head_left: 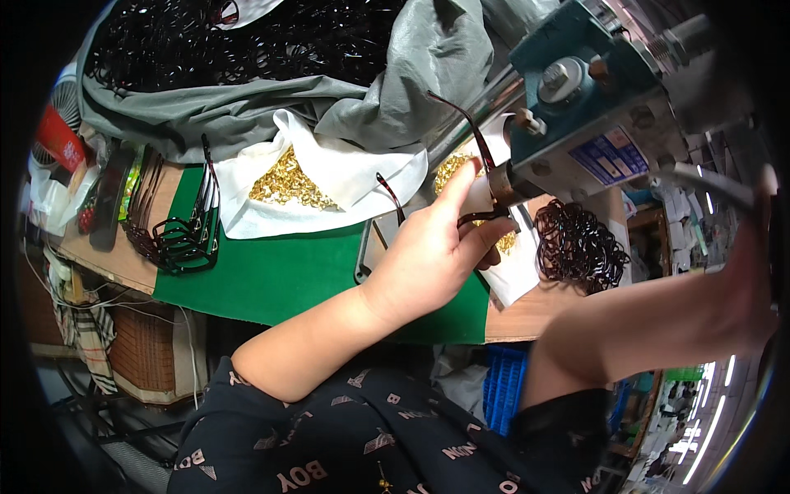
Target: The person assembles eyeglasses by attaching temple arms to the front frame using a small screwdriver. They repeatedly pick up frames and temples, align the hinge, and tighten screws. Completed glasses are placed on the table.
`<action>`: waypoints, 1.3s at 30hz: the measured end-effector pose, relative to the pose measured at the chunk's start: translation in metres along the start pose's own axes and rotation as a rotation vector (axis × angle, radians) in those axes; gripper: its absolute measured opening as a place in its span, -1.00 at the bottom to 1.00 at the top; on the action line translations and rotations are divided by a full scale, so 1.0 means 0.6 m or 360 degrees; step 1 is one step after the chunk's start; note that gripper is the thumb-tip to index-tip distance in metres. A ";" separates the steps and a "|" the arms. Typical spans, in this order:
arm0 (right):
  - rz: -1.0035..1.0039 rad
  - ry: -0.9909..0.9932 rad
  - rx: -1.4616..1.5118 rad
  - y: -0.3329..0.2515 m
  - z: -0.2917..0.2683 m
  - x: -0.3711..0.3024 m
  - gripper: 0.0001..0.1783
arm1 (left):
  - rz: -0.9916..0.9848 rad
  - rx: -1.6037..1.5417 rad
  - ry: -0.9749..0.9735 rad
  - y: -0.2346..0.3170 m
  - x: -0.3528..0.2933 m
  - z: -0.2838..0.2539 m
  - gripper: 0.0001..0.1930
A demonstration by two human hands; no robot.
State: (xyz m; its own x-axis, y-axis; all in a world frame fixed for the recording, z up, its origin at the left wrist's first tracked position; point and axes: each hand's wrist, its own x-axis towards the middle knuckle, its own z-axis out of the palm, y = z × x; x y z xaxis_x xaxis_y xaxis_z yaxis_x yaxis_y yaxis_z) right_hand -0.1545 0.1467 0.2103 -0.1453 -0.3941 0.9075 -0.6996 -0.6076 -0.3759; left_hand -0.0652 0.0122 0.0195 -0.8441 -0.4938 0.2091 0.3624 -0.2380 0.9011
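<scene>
At the press (576, 115), my left hand (436, 251) pinches a dark eyeglass frame (477, 217) between thumb and fingers. The frame's front is partly hidden by my hand and lies under the press's round ram (512, 183). One dark temple (476, 132) sticks up and away, the other (390, 194) rises left of my hand. At the far right rim my right hand (750, 247) is closed round the end of the press's grey lever (712, 183); it is blurred and partly cut off.
A white cloth (247, 216) bears small gold-coloured metal parts (292, 185). Several assembled frames (185, 243) stand stacked on the green mat (271, 276). Dark frame fronts (580, 247) lie heaped right of the press; a larger dark heap (247, 49) rests on grey cloth (411, 74).
</scene>
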 end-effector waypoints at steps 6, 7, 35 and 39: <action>-0.0521 0.0788 -0.0242 0.021 0.091 -0.071 -0.47 | -0.0087 0.0018 -0.0143 -0.005 0.007 -0.001 -0.33; -0.0420 0.0714 0.0023 0.013 0.074 -0.071 -0.45 | 0.0039 0.0101 -0.0224 -0.012 0.007 -0.011 -0.29; 0.0623 -0.0418 -0.0073 0.094 0.208 -0.293 -0.75 | 0.0032 0.2380 0.0446 0.125 -0.250 -0.315 -0.59; 0.0536 -0.0885 -0.0039 0.108 0.261 -0.251 -0.64 | 0.0154 0.2600 0.0616 0.141 -0.239 -0.363 -0.33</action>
State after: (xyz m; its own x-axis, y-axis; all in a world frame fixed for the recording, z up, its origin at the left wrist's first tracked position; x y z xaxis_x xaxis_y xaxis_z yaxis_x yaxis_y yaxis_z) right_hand -0.0681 0.0585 0.0201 0.0197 -0.8622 0.5061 -0.6957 -0.3754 -0.6124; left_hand 0.1728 -0.1191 -0.0168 -0.6148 -0.6750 0.4079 -0.5674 0.7378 0.3657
